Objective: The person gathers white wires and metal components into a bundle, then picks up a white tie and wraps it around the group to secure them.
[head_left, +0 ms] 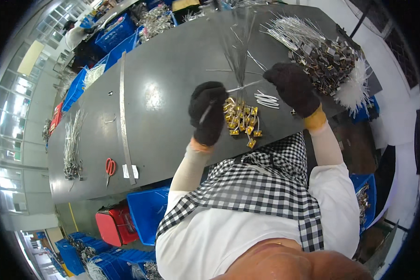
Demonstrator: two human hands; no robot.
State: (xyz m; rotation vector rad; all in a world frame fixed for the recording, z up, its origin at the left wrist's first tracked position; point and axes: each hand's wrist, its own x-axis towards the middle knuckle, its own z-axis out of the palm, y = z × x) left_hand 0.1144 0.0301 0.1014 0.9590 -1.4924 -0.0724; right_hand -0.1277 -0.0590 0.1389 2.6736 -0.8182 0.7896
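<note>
Head view: yellow connectors [242, 116] lie beside the left hand [208, 113].

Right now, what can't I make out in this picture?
All in the head view:
- Left hand: whether it grips the pale strip, hidden by its dark glove.
- Dark strand bundle: upper ends, blurred.
- Distant co-worker: hand details, too small.
- Blue bin: right side, behind the wearer's clothing.

Your black-gloved left hand [208, 112] has its fingers curled; your black-gloved right hand [294, 88] sits farther forward. Pale-sleeved forearms [326, 145] angle inward, wrists orange-cuffed.
</note>
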